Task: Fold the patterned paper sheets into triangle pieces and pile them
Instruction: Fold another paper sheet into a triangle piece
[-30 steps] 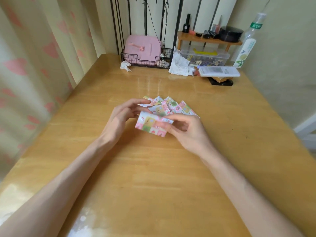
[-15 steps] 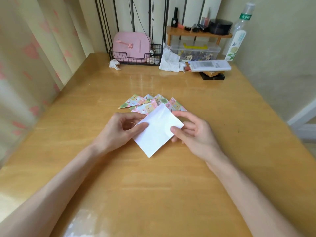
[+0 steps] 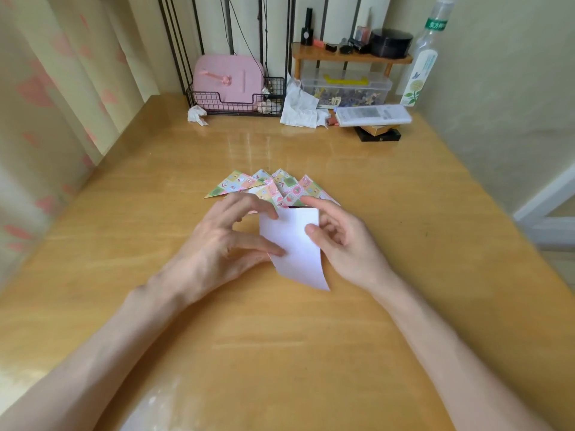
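While my left hand (image 3: 224, 244) pinches the left edge of the paper sheet (image 3: 292, 247), white side up just in front of the fanned folded triangles (image 3: 270, 186) on the table (image 3: 280, 337), my right hand (image 3: 345, 244) grips its right edge, thumb on top.

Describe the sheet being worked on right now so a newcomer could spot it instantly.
On the wooden table, look at the middle, where the left hand and right hand hold one sheet between them. It sits just on the near side of a fan of folded triangles; unlike those patterned pieces, it shows a plain white face.
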